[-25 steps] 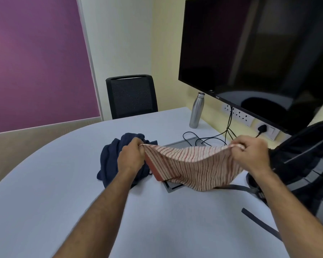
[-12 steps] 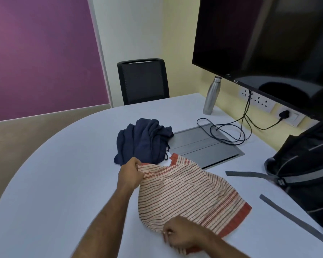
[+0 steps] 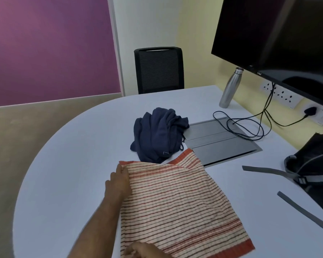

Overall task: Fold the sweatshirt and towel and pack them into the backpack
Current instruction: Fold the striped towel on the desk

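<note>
White table [image 3: 63,164], left hand [image 3: 118,183] and right hand [image 3: 142,250] pinching striped towel [image 3: 175,202] (lying flat)

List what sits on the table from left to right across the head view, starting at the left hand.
left hand → striped towel → steel bottle → coiled black cable → backpack. The navy sweatshirt lies behind the towel and overlaps it in this ordering, so I leave it out.
</note>
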Demonstrator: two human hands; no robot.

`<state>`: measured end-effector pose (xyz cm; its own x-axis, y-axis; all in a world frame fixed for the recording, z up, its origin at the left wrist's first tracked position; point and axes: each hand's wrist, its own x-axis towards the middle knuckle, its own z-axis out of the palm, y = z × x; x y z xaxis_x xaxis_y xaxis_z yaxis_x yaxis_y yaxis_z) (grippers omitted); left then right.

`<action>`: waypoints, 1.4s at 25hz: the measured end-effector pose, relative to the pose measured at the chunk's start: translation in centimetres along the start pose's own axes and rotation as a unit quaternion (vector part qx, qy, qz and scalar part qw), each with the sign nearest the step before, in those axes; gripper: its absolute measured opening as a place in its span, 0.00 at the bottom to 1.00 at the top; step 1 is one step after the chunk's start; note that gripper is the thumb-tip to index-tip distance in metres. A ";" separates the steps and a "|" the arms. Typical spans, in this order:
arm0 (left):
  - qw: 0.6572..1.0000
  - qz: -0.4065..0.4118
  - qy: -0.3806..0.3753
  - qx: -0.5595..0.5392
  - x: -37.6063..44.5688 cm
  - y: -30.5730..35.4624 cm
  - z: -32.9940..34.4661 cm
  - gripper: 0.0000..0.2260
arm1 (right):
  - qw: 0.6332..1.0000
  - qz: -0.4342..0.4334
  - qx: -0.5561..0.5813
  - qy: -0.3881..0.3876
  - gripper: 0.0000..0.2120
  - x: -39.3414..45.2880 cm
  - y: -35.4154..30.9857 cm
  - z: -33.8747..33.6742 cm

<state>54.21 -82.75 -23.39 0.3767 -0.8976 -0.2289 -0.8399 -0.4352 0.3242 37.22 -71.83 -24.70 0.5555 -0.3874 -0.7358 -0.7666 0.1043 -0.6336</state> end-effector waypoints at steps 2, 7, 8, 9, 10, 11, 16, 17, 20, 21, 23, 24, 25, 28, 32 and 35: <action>0.994 0.010 -0.024 0.106 -0.8 -1.1 0.3 0.36 | 0.993 -0.042 0.063 0.088 0.20 -0.5 0.4 -0.7; 0.975 0.111 -0.146 0.129 -2.7 -2.7 2.4 0.52 | 0.895 -0.035 -0.198 0.397 0.27 -2.5 7.4 -8.7; 0.968 0.114 -0.180 0.135 -3.2 -2.8 3.0 0.57 | 0.892 0.015 -0.226 0.391 0.34 -3.0 9.0 -10.4; 0.960 0.114 -0.209 0.148 -3.6 -3.0 3.8 0.61 | 0.895 0.060 -0.243 0.369 0.41 -3.5 10.6 -11.6; 0.952 0.113 -0.231 0.164 -3.9 -3.3 4.4 0.64 | 0.901 0.094 -0.254 0.338 0.48 -4.0 12.0 -12.2; 0.947 0.112 -0.245 0.178 -4.1 -3.6 4.9 0.66 | 0.904 0.118 -0.259 0.317 0.52 -4.4 13.2 -12.6; 0.941 0.116 -0.257 0.185 -4.2 -4.3 4.7 0.64 | 0.872 0.171 -0.287 0.358 0.56 -5.6 15.1 -11.2; 0.940 0.118 -0.258 0.188 -4.2 -4.4 4.5 0.63 | 0.861 0.179 -0.303 0.366 0.53 -5.7 15.0 -10.8; 0.933 0.136 -0.258 0.212 -4.4 -4.4 3.7 0.62 | 0.833 0.190 -0.334 0.398 0.53 -5.2 14.8 -9.9; 0.929 0.143 -0.259 0.223 -4.5 -4.5 3.4 0.62 | 0.827 0.180 -0.334 0.416 0.53 -5.2 14.7 -9.8; 0.925 0.151 -0.251 0.242 -4.5 -4.8 3.0 0.63 | 0.816 0.161 -0.328 0.448 0.51 -5.4 14.1 -9.8; 0.925 0.154 -0.245 0.247 -4.4 -5.1 3.0 0.63 | 0.816 0.159 -0.318 0.455 0.50 -5.5 13.7 -9.9; 0.926 0.155 -0.240 0.245 -4.3 -5.2 2.9 0.63 | 0.821 0.159 -0.305 0.455 0.47 -5.5 13.2 -10.1; 0.942 0.151 -0.203 0.218 -3.7 -4.9 2.9 0.62 | 0.822 0.148 -0.286 0.470 0.33 -4.8 12.0 -12.0; 0.955 0.167 -0.151 0.191 -1.3 -3.0 3.3 0.58 | 0.875 0.101 -0.228 0.415 0.37 -2.2 11.7 -15.2; 0.956 0.142 -0.172 0.190 0.1 -2.0 4.0 0.60 | 0.904 0.099 -0.235 0.344 0.52 -0.7 11.5 -17.3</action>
<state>54.30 -81.68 -27.74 0.0157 -0.8717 -0.4897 -0.9951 -0.0612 0.0771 22.43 -86.21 -27.32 0.1840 -0.8982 -0.3992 -0.9712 -0.1036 -0.2146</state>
